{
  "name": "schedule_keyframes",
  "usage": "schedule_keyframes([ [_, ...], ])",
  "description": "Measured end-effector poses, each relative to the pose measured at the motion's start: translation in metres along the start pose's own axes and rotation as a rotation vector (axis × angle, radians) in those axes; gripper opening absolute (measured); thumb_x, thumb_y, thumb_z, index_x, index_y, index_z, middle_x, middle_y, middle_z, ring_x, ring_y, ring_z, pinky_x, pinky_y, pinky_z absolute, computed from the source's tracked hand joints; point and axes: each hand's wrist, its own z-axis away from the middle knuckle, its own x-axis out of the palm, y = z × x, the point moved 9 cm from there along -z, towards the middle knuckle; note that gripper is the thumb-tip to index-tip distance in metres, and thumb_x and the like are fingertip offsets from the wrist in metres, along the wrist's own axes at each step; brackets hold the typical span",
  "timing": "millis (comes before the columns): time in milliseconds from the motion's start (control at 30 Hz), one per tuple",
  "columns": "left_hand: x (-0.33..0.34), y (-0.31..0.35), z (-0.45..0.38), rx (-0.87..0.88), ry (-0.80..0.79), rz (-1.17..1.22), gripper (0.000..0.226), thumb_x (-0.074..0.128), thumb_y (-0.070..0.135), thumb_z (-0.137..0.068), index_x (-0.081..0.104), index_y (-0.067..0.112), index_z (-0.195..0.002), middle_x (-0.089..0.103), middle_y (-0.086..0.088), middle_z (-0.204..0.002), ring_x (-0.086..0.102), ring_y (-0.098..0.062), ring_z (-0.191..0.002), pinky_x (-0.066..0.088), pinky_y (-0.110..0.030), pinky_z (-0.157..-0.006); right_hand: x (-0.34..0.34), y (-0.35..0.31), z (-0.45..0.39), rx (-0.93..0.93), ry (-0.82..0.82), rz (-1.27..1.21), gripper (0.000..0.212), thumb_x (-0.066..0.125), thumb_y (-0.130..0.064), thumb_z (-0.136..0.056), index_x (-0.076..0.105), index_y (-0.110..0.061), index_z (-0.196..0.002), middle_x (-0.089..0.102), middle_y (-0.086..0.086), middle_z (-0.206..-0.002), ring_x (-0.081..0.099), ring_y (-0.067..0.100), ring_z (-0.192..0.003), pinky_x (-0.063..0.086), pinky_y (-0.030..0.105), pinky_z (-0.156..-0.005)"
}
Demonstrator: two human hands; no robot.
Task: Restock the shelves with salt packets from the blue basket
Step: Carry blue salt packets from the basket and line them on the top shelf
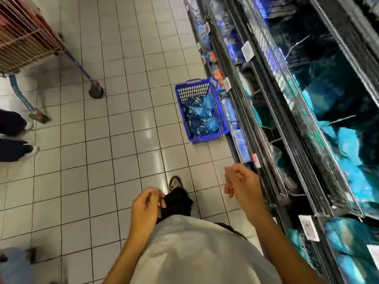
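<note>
Nearest the camera is the person's pale shirt point(196, 249), soft cloth that fills the bottom middle of the view and hides most of the legs; one dark trouser leg and a grey shoe point(176, 182) show past it.

Right of the person, the shelves point(287, 124) run from near to far as long dark metal tiers with thin wire dividers. They hold blue and teal plastic bags, badly smeared by motion blur, so no print can be read. The far right corner is cut off by the frame edge. Small white price tags point(247, 50) hang on the shelf edges.

Glossy pale square tiles with dark grout cover the floor point(98, 160), with light glare in the middle.

At the far left stands a wire roll cage point(24, 37) on blue legs with castors, its top cut off. Below it, at the left edge, two dark shoes point(14, 138) of another person are only partly in view.

On the floor against the shelf base, ahead of the person, sits the basket point(202, 111), blue rectangular plastic with lattice walls. Crinkled shiny blue salt packets point(200, 116) lie piled in it.

Both hands are held apart in front of the shirt and hold nothing. The left hand point(146, 208) has loosely curled fingers over the trouser leg. The right hand point(241, 182), near the shelf edge, is also loosely curled, with a thin ring on one finger.
</note>
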Motion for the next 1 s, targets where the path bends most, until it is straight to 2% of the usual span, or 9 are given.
schedule_keyframes([
  [167, 0.01, 0.06, -0.089, 0.037, -0.103, -0.036, 0.034, 0.045, 0.016, -0.106, 0.066, 0.012, -0.08, 0.066, -0.003, -0.065, 0.053, -0.008, -0.048, 0.045, -0.02, -0.046, 0.014, -0.028, -0.046, 0.043, 0.083, 0.058, 0.029, 0.061, -0.016, -0.097, 0.058, -0.015, -0.069, 0.055, 0.002, -0.049, 0.048, 0.022, -0.047, 0.039, 0.032, -0.046],
  [300, 0.036, 0.112, -0.146, 0.058, -0.192, -0.007, 0.033, 0.043, 0.012, -0.106, 0.066, 0.006, -0.082, 0.065, -0.004, -0.063, 0.053, -0.008, -0.049, 0.043, -0.018, -0.045, -0.003, -0.032, -0.061, 0.091, 0.164, 0.092, 0.027, 0.06, -0.015, -0.098, 0.058, -0.012, -0.071, 0.056, 0.005, -0.049, 0.047, 0.015, -0.043, 0.041, 0.025, -0.044],
  [400, 0.059, 0.14, -0.182, 0.033, -0.228, 0.029, 0.033, 0.042, 0.011, -0.106, 0.066, 0.002, -0.084, 0.064, -0.01, -0.065, 0.052, -0.007, -0.047, 0.041, -0.016, -0.043, -0.02, -0.028, -0.077, 0.138, 0.219, 0.081, 0.027, 0.059, -0.006, -0.098, 0.057, -0.005, -0.071, 0.052, 0.004, -0.047, 0.045, 0.011, -0.041, 0.039, 0.02, -0.044],
  [500, 0.083, 0.156, -0.215, 0.011, -0.258, 0.012, 0.034, 0.041, 0.012, -0.106, 0.066, 0.001, -0.084, 0.063, -0.02, -0.07, 0.051, -0.009, -0.048, 0.041, -0.018, -0.044, -0.031, -0.027, -0.111, 0.182, 0.214, 0.119, 0.027, 0.06, -0.014, -0.098, 0.058, -0.011, -0.071, 0.057, 0.007, -0.049, 0.047, 0.011, -0.041, 0.04, 0.026, -0.05],
  [600, 0.099, 0.166, -0.251, -0.004, -0.227, -0.065, 0.034, 0.043, 0.017, -0.106, 0.066, 0.006, -0.084, 0.064, -0.015, -0.07, 0.052, -0.01, -0.05, 0.043, -0.018, -0.046, -0.031, -0.031, -0.161, 0.2, 0.177, 0.1, 0.026, 0.06, -0.017, -0.098, 0.058, -0.013, -0.072, 0.057, 0.008, -0.051, 0.047, 0.013, -0.043, 0.039, 0.026, -0.048],
  [767, 0.124, 0.173, -0.32, -0.05, -0.153, -0.124, 0.033, 0.045, 0.017, -0.105, 0.066, 0.009, -0.081, 0.065, -0.008, -0.067, 0.053, -0.009, -0.046, 0.043, -0.018, -0.044, -0.011, -0.018, -0.269, 0.29, 0.073, 0.134, 0.026, 0.059, -0.011, -0.097, 0.055, 0.001, -0.075, 0.049, 0.002, -0.048, 0.044, 0.013, -0.04, 0.033, 0.019, -0.037],
  [900, 0.16, 0.154, -0.389, -0.104, -0.147, -0.145, 0.031, 0.047, 0.013, -0.105, 0.065, 0.009, -0.08, 0.066, -0.006, -0.069, 0.055, -0.004, -0.049, 0.045, -0.017, -0.045, 0.018, 0.02, -0.356, 0.395, 0.021, 0.156, 0.024, 0.054, -0.002, -0.097, 0.07, -0.009, -0.081, 0.069, 0.007, -0.062, 0.06, 0.013, -0.045, 0.037, 0.021, -0.036],
  [1000, 0.199, 0.115, -0.448, -0.125, -0.218, -0.254, 0.034, 0.048, 0.016, -0.104, 0.065, 0.017, -0.075, 0.07, -0.001, -0.069, 0.062, -0.006, -0.055, 0.056, -0.033, -0.06, 0.038, 0.071, -0.422, 0.493, 0.056, 0.113, 0.019, 0.053, -0.004, -0.098, 0.066, -0.008, -0.085, 0.07, 0.008, -0.066, 0.066, 0.015, -0.051, 0.043, 0.024, -0.037],
])
